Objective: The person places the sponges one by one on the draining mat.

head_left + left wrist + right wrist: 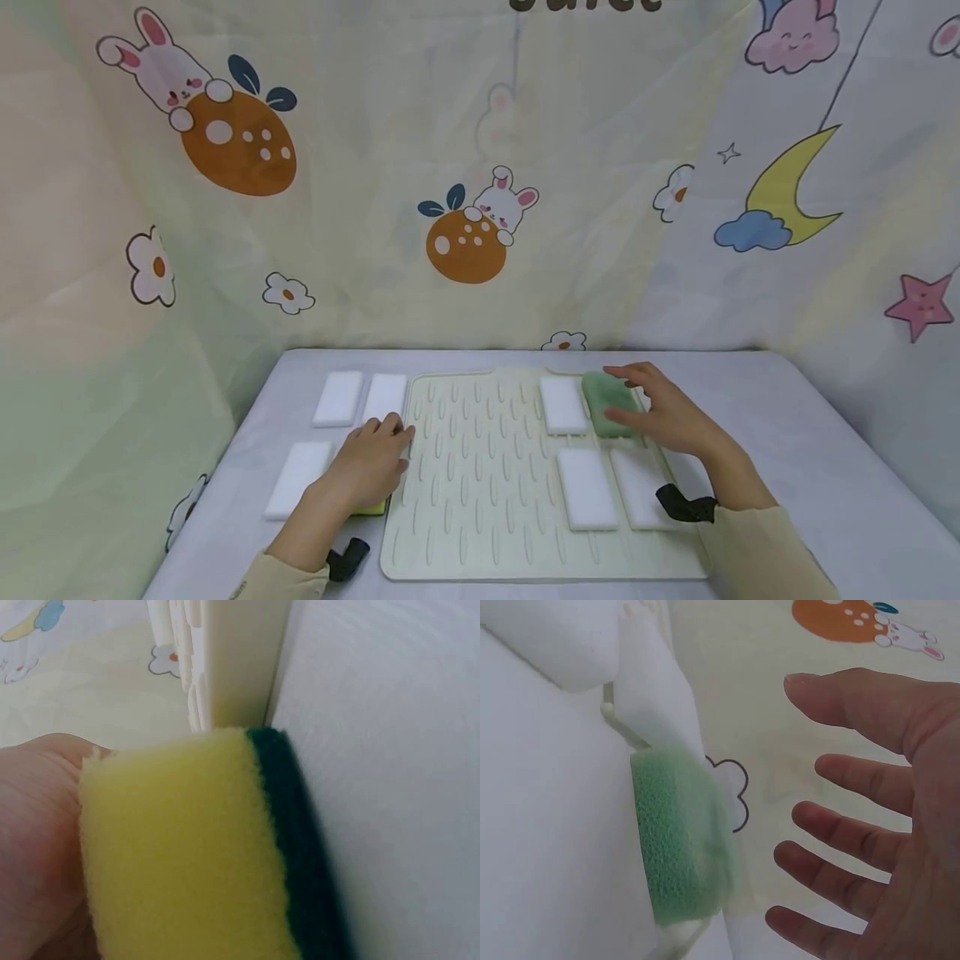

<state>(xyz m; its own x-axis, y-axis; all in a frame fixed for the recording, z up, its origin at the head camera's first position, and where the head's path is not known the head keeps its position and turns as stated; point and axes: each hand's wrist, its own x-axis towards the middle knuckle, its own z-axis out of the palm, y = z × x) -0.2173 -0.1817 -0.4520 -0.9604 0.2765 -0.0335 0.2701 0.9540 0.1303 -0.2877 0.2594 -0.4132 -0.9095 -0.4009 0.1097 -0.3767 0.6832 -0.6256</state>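
My left hand (372, 458) rests over a yellow sponge (180, 847) with a dark green scouring layer, fingers and thumb bent about it. Most of that sponge is hidden under the hand in the head view. It lies beside the left edge of a cream ridged mat (480, 483). At the mat's far right corner lies a pale green sponge (679, 840). My right hand (667, 412) hovers over and beside it, fingers spread apart and holding nothing. White sponge blocks (564, 406) lie next to the green one and nearer the front (587, 489).
To the left of the mat, white blocks (338, 398) lie on the white tabletop (810, 500), one partly behind my left hand. Another white block (641, 487) sits by my right wrist. A printed cloth (360, 208) hangs behind the table.
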